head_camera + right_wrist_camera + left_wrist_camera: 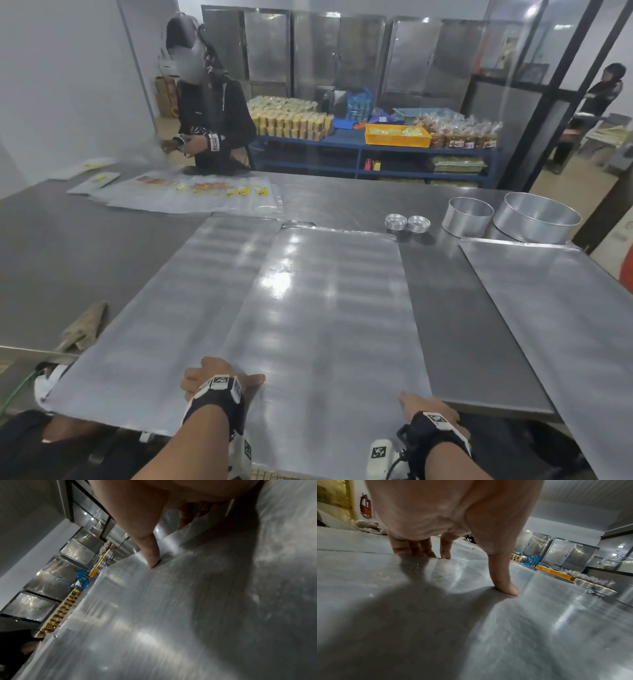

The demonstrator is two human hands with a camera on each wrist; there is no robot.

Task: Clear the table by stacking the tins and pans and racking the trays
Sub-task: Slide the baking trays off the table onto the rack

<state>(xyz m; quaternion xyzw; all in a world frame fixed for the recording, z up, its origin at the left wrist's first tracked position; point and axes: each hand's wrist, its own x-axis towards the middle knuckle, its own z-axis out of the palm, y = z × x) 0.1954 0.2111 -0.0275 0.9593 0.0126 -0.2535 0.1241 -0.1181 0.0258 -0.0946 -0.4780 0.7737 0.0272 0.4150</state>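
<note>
Three flat metal trays lie on the steel table (68, 246). The middle tray (325, 308) overlaps the left tray (164, 315), and the right tray (561, 315) lies apart from them. My left hand (219, 377) grips the middle tray's left edge near its front corner, thumb (505, 586) on top and fingers (419, 553) curled over the edge. My right hand (428, 407) grips its right edge, thumb (150, 555) on top and fingers tucked under. Two small tin stacks (407, 222) and two round pans (467, 216) (536, 217) stand at the far right.
A person (212, 113) works at the far side over plastic bags (178, 195) spread on the table. A folded cloth (84, 325) lies at the left edge. Blue shelves (376, 154) with packed goods stand behind. Another person (596, 102) stands far right.
</note>
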